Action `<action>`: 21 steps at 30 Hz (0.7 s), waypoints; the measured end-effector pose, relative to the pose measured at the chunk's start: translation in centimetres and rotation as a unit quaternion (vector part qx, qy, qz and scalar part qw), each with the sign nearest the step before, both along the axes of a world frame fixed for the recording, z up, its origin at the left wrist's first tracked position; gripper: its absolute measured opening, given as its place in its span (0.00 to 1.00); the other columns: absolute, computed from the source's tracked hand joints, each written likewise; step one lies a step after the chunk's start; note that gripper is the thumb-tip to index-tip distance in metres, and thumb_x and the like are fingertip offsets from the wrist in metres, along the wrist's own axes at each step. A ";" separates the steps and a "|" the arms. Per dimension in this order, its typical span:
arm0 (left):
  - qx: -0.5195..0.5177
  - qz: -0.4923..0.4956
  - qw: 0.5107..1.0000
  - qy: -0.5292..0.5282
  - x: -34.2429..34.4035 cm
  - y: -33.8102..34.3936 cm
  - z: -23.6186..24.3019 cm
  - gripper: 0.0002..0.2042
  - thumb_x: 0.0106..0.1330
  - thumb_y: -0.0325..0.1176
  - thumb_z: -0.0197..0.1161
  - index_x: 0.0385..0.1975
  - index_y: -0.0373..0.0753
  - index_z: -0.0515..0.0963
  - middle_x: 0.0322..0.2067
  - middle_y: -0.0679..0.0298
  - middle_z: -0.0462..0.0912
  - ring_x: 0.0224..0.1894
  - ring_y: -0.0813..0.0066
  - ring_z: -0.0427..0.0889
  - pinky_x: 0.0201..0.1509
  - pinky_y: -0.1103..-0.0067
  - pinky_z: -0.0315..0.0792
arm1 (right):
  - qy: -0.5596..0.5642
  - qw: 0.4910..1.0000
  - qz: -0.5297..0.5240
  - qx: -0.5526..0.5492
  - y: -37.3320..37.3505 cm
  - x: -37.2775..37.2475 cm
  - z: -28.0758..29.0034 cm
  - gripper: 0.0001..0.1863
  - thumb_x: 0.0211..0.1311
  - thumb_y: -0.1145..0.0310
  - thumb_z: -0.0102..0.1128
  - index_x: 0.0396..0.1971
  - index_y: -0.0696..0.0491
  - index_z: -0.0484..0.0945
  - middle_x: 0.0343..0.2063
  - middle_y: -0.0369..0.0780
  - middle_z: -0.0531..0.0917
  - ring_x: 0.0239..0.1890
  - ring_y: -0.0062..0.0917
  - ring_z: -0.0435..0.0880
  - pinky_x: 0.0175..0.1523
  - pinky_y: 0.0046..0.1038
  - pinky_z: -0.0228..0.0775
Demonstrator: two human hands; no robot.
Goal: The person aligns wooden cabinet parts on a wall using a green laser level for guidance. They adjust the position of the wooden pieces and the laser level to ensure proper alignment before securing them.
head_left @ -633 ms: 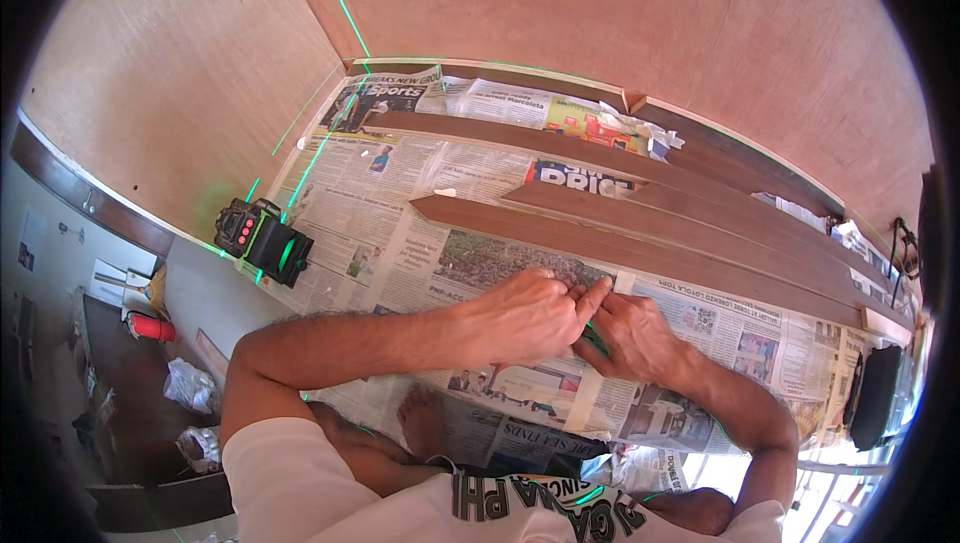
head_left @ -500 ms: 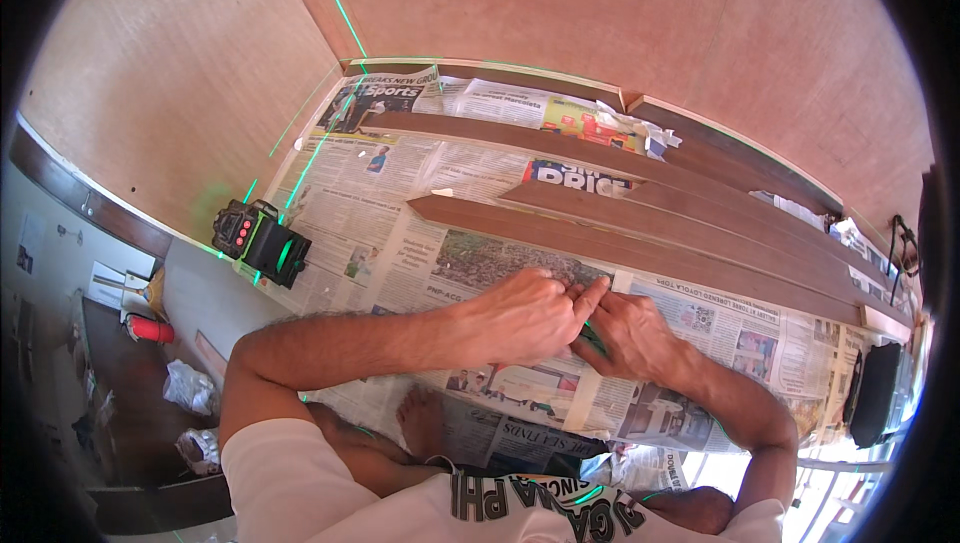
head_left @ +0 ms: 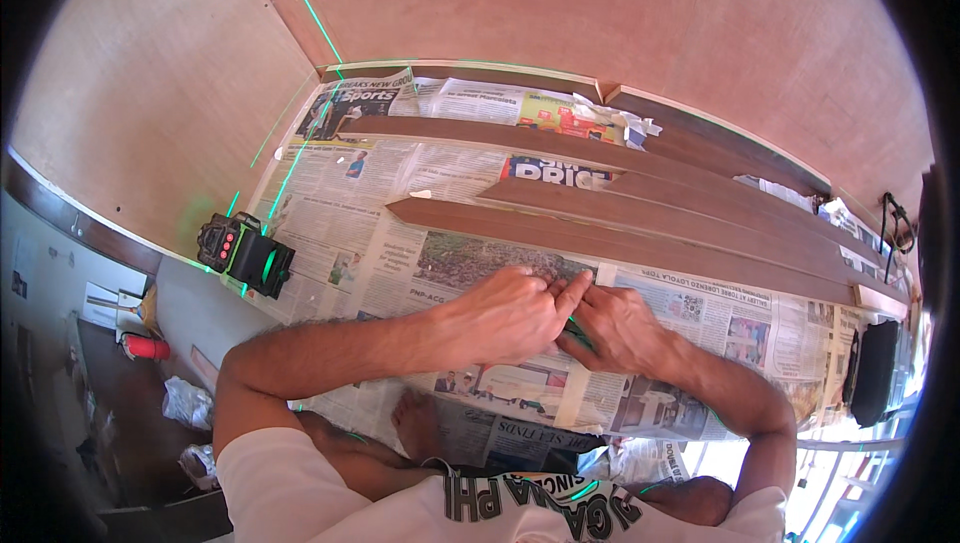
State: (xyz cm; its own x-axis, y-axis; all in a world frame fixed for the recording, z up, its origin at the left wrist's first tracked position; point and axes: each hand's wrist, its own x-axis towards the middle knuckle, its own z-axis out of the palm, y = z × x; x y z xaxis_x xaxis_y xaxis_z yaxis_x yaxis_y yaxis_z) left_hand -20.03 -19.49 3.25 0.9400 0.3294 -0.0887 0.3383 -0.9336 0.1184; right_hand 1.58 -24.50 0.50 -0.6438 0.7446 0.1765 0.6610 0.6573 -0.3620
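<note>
Whatever the fingers work at lies hidden where the two hands meet; a dark, green-lit patch shows between them, but I cannot tell if it is an object or shadow. The left hand (head_left: 510, 315) is knuckles up, fingers curled narrow, its forefinger reaching to the right hand (head_left: 622, 331), which is bent in to meet it; whether either grips anything I cannot tell. Both are over the newspaper (head_left: 395, 255). For such close finger work, I would let one hand steady while the other makes small movements, elbows braced wide as here. Just beyond the hands lies the nearest brown strip (head_left: 600, 246), its pointed end up and left of the left hand; best keep knuckles clear of it. Well left of the left hand stands the laser level (head_left: 248, 253).
</note>
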 end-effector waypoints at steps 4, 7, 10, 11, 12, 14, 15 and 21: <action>0.018 -0.005 1.000 -0.011 0.0 -0.1 0.2 0.45 0.62 0.50 0.72 0.67 0.15 0.64 0.39 0.44 0.88 0.44 0.55 0.89 0.51 0.68 0.81 | 0.002 1.000 -0.001 -0.005 0.0 0.1 -0.1 0.25 0.63 0.57 0.71 0.46 0.65 0.79 0.34 0.52 0.84 0.29 0.44 0.88 0.34 0.39 0.83; 0.011 -0.006 1.000 -0.025 -0.1 0.0 0.1 0.45 0.61 0.49 0.72 0.67 0.15 0.64 0.40 0.43 0.88 0.45 0.55 0.90 0.51 0.68 0.81 | 0.006 1.000 -0.002 -0.005 0.0 0.1 -0.1 0.25 0.63 0.57 0.70 0.47 0.65 0.79 0.34 0.52 0.84 0.30 0.45 0.88 0.35 0.40 0.83; 0.012 -0.003 1.000 -0.022 -0.1 -0.1 0.1 0.46 0.60 0.49 0.73 0.67 0.15 0.65 0.41 0.42 0.88 0.45 0.55 0.90 0.51 0.68 0.81 | 0.005 1.000 -0.003 -0.003 0.0 0.0 -0.1 0.26 0.64 0.57 0.70 0.48 0.65 0.79 0.35 0.52 0.84 0.30 0.45 0.88 0.36 0.40 0.84; 0.015 -0.006 1.000 -0.023 -0.1 0.0 0.1 0.46 0.60 0.49 0.74 0.67 0.15 0.65 0.41 0.43 0.88 0.44 0.55 0.90 0.51 0.68 0.81 | 0.001 1.000 -0.006 -0.001 -0.1 0.1 -0.1 0.26 0.64 0.57 0.70 0.48 0.65 0.79 0.35 0.52 0.84 0.30 0.45 0.88 0.36 0.40 0.84; 0.019 -0.009 1.000 -0.023 -0.1 0.0 0.2 0.46 0.59 0.48 0.74 0.67 0.15 0.65 0.40 0.43 0.88 0.44 0.55 0.90 0.51 0.68 0.81 | 0.009 1.000 -0.009 -0.001 -0.1 0.1 -0.2 0.25 0.62 0.58 0.71 0.49 0.64 0.79 0.34 0.52 0.84 0.31 0.45 0.88 0.36 0.40 0.83; 0.022 -0.012 1.000 -0.019 -0.1 0.0 0.3 0.46 0.58 0.48 0.74 0.67 0.15 0.65 0.40 0.43 0.89 0.44 0.55 0.90 0.51 0.68 0.81 | 0.024 1.000 -0.013 -0.001 -0.1 0.0 -0.6 0.25 0.59 0.60 0.72 0.49 0.63 0.80 0.33 0.51 0.83 0.32 0.45 0.87 0.37 0.41 0.82; 0.022 -0.011 1.000 -0.015 -0.1 -0.1 0.4 0.46 0.58 0.48 0.74 0.67 0.15 0.64 0.39 0.43 0.89 0.44 0.55 0.90 0.51 0.68 0.81 | 0.025 1.000 -0.011 0.002 -0.1 0.0 -0.7 0.25 0.59 0.60 0.72 0.49 0.62 0.80 0.33 0.50 0.83 0.32 0.44 0.87 0.37 0.41 0.83; 0.028 -0.020 0.999 -0.010 0.1 0.0 0.4 0.48 0.58 0.49 0.75 0.68 0.15 0.63 0.38 0.43 0.89 0.43 0.54 0.90 0.51 0.68 0.81 | 0.022 1.000 0.000 0.018 -0.1 0.3 -1.0 0.25 0.61 0.59 0.71 0.48 0.64 0.79 0.34 0.51 0.84 0.33 0.43 0.87 0.37 0.39 0.83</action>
